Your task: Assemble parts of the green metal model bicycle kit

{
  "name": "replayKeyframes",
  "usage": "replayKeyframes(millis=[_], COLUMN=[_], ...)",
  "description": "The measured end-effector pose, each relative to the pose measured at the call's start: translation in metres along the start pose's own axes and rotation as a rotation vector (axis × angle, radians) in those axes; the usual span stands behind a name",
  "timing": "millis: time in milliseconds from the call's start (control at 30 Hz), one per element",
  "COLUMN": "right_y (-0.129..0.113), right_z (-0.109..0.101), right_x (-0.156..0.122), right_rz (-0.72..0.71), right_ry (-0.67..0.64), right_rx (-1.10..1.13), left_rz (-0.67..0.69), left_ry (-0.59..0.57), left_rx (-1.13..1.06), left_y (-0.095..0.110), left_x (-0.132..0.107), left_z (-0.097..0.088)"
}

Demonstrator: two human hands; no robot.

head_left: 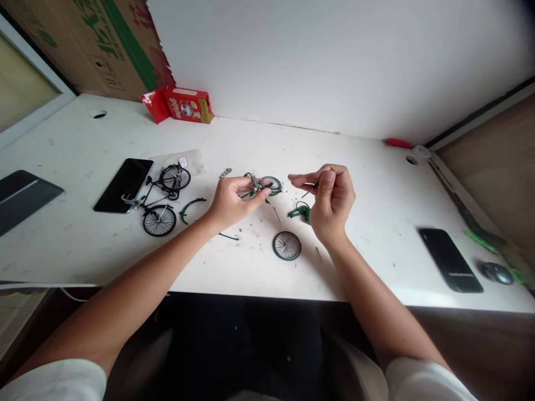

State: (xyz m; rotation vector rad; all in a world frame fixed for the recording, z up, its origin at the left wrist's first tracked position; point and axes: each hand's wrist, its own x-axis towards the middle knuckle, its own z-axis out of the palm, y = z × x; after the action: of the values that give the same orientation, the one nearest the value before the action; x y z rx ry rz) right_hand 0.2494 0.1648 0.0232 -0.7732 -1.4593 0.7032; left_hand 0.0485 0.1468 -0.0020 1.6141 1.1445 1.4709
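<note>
My left hand [234, 201] pinches a partly built green model bicycle [271, 185] above the white table; one spoked wheel shows past the fingertips, and the fingers hide part of the frame. Just to the right, my right hand [332, 200] is closed round a thin dark rod-like piece [308, 193] whose kind I cannot make out. Below the hands lies a loose green-rimmed wheel [287, 245]. Beside my right wrist are green parts [300, 211], partly covered by the hand. A curved green strip [190, 209] rests left of my left hand.
A finished-looking black model bicycle [156, 195] stands partly over a dark phone [123, 185] on the left. A red box [188, 104] is at the back. Another dark phone [450, 259] and a mouse [497, 273] lie at the right. Tiny scraps are scattered mid-table.
</note>
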Motion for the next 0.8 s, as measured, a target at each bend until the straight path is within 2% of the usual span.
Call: replayKeyframes(millis=[100,167,267,300,367,467,633,800], right_y=[-0.009,-0.025,-0.05,-0.056,-0.063,-0.065,-0.07,-0.069], right_z=[-0.007,-0.01,-0.005,0.0,0.015,0.044,0.092,0.109], right_x=[0.002,-0.007,-0.04,-0.055,-0.084,-0.115,-0.132,-0.142], right_rz=[0.02,0.064,0.06,0.031,-0.008,-0.059,-0.15,-0.197], right_ry=[-0.133,-0.311,-0.713,-0.798,-0.888,-0.917,-0.981,-0.99], right_rx=[-0.076,-0.218,-0.388,-0.426,-0.519,-0.665,-0.658,-0.667], left_rz=[0.0,0.016,0.054,0.068,0.097,0.126,0.157,0.188], left_ry=[0.061,0.086,0.13,0.151,0.197,0.237,0.266,0.247], left_rx=[0.04,0.084,0.157,0.177,0.209,0.257,0.31,0.301], left_y=[-0.009,-0.014,-0.02,-0.022,-0.025,-0.028,-0.031,-0.028], left_x=[0.003,0.004,0.008,0.009,0.013,0.018,0.024,0.026], left_z=[-0.002,-0.003,-0.004,-0.004,-0.005,-0.008,-0.017,-0.021])
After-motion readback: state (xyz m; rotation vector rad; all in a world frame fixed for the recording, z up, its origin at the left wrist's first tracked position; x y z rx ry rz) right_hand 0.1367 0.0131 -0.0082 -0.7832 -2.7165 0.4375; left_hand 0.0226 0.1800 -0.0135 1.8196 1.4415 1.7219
